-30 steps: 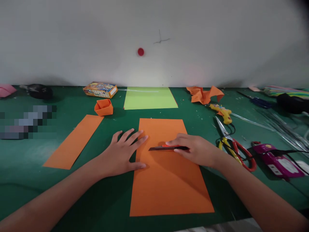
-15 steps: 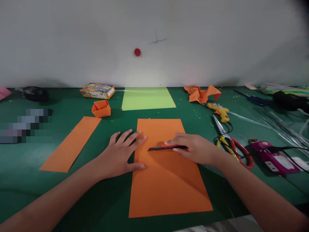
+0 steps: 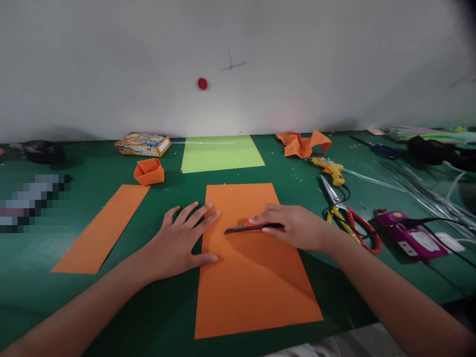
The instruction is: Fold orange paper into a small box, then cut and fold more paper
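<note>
The single camera sits on the person's head, facing forward and down across the green table [image 3: 163,317] to the pale wall [image 3: 111,64], with the left hand [image 3: 182,243] and right hand [image 3: 297,227] near, around mid-frame

A craft workspace, shown by coloured paper [image 3: 223,154], scissors [image 3: 347,215] and a glue gun [image 3: 330,169] on a green table [image 3: 167,317].

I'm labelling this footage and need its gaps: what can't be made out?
All in the head view:
Cutter: rear of its handle, hidden by the right hand.
Pixelated object, far left: masked by blocks and cut off by the left edge.
Printed box: its finer details, too small and blurred.
</note>
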Demonstrator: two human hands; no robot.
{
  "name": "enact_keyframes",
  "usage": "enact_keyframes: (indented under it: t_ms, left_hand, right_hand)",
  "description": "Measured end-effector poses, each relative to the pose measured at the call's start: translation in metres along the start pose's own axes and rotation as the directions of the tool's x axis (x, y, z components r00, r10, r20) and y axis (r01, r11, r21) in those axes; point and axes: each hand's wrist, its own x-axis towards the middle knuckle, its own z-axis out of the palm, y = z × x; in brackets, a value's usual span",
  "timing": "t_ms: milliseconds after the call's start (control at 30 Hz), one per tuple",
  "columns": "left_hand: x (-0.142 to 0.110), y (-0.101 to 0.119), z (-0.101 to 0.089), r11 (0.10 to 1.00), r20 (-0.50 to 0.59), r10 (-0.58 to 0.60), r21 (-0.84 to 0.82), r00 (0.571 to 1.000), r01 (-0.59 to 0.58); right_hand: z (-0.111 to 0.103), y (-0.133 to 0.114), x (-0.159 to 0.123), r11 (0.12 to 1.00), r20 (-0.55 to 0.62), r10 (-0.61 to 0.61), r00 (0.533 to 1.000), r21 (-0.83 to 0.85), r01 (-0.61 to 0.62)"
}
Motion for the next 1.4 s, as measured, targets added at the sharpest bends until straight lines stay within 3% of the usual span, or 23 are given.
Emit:
enact_keyframes:
  t_ms: [900, 1067, 1400]
  left_hand:
    - [-0.002, 0.000, -0.003, 1.000, 0.000, -0.003, -0.017, 1.000, 0.003]
    - [-0.005, 0.003, -0.009, 0.999, -0.008, -0.009, -0.043, 1.000, 0.009]
    - [-0.005, 0.015, -0.025, 0.997, 0.083, -0.038, -0.067, 0.996, 0.044]
  right_hand:
    - [0.001, 0.002, 0.001, 1.000, 0.005, -0.010, 1.000, 0.011, 0.009]
    - [0.000, -0.003, 0.002, 1.000, 0.000, -0.014, 1.000, 0.025, 0.014]
    - [0.003, -0.002, 0.000, 1.000, 0.007, -0.002, 1.000, 0.029, 0.001]
